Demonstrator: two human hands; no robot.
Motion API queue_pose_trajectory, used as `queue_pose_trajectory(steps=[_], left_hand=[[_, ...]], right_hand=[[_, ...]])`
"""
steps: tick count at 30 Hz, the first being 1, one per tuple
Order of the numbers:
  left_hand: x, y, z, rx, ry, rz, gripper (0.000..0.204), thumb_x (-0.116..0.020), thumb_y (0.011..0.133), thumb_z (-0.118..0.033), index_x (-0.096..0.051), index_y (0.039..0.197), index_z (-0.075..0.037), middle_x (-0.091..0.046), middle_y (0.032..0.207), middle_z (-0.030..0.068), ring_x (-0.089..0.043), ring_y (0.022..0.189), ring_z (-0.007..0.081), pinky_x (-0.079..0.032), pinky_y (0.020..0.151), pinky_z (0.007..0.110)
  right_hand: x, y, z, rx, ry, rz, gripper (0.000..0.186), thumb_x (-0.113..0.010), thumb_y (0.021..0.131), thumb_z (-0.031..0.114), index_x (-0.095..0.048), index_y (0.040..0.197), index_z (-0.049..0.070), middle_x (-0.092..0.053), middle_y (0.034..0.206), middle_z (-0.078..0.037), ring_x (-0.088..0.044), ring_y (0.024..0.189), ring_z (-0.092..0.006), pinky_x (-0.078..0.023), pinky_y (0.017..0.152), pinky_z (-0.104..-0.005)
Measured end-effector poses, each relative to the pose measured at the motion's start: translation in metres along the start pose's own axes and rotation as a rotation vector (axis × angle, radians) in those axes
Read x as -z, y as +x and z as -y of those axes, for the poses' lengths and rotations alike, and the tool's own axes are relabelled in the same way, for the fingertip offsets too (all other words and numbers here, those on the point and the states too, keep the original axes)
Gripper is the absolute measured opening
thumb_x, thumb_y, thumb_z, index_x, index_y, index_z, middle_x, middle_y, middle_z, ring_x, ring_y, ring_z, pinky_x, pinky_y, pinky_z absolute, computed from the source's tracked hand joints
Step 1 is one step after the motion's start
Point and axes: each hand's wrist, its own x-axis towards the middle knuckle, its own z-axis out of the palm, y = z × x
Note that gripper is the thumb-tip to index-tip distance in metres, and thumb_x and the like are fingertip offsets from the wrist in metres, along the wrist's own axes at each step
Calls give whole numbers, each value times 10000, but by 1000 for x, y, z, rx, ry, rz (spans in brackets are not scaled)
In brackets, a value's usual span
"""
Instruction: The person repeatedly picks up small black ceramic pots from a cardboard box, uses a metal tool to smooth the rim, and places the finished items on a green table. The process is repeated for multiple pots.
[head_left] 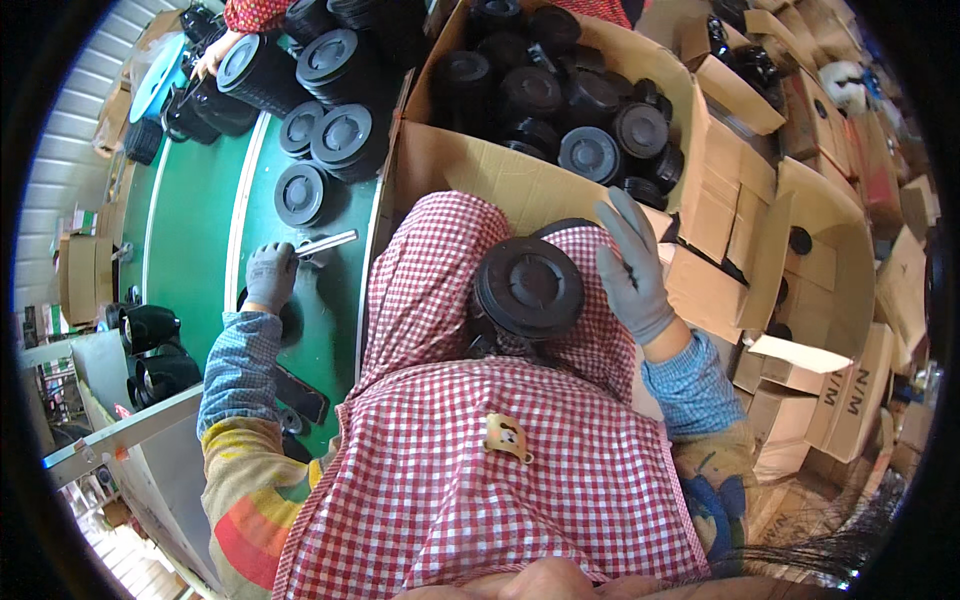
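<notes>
My left hand (270, 278), in a grey glove, is closed at the green work surface on a slim silver metal tool (327, 243) that points right. What shape its gripped end has is hidden by the fingers. A black round lid-like part (528, 286) with a raised centre rests on my lap, over the red checked apron; it seems to top a small stack. To the right of it, my gloved right hand (632, 270) is raised with fingers spread and nothing in it. Just beyond the left hand lies a single black disc (301, 194).
Stacks of similar black discs (348, 135) stand along the green table (205, 205). Ahead is an open carton (480, 165) full of black round parts. More cartons (815, 245) crowd the right. Another person's hand (215, 55) is at the far left, near black pots (215, 105).
</notes>
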Motion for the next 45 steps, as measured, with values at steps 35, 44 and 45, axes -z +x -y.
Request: queue_pose_trajectory(steps=[35, 44, 45], left_hand=[[253, 5, -327, -563, -495, 644, 302, -528, 1044, -267, -512, 1126, 23, -680, 783, 223, -696, 686, 388, -540, 588, 453], [215, 49, -303, -677, -665, 597, 379, -542, 1040, -354, -689, 1028, -4, -700, 848, 216, -708, 791, 369, -558, 741, 453], [206, 60, -297, -727, -762, 561, 360, -562, 1020, -352, -714, 1018, -26, -705, 868, 217, -706, 802, 379, -558, 755, 459]], right_hand=[[20, 113, -21, 542, -26, 1074, 651, -770, 828, 465, -624, 1406, 206, -708, 1179, -113, -660, 991, -314, -499, 894, -444], [-15, 83, -39, 507, 169, 683, 914, -682, 850, 625, -402, 1565, 130, -405, 1587, -173, -420, 1424, -380, -365, 1148, -496], [-12, 75, -36, 363, 263, 767, 929, -583, 898, 689, -344, 1594, 122, -281, 1651, -193, -302, 1500, -397, -266, 1208, -526]])
